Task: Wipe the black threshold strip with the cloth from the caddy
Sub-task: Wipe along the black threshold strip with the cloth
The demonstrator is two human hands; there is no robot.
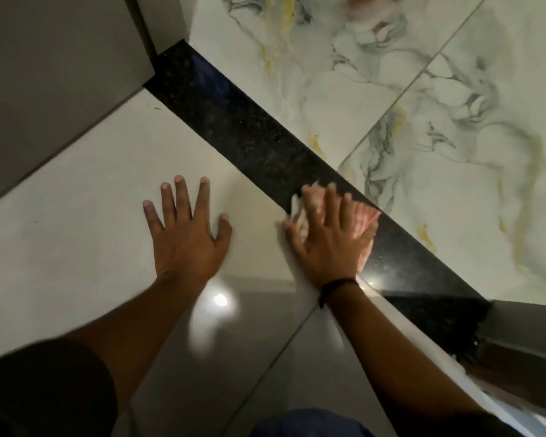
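The black speckled threshold strip (252, 137) runs diagonally across the floor from the upper left to the lower right. My right hand (328, 238) lies flat, fingers spread, pressing a pink-and-white checked cloth (368, 216) onto the strip near its middle; the cloth is blurred and mostly hidden under the palm. My left hand (186, 231) rests flat with fingers spread on the plain pale tile beside the strip, holding nothing. A dark band sits on my right wrist.
Marbled white tiles (423, 89) with grey and yellow veins lie beyond the strip. Grey door-frame or wall pieces stand at the strip's upper-left end (76, 58) and lower-right end (524, 329). Glossy plain tile (76, 216) lies on my side.
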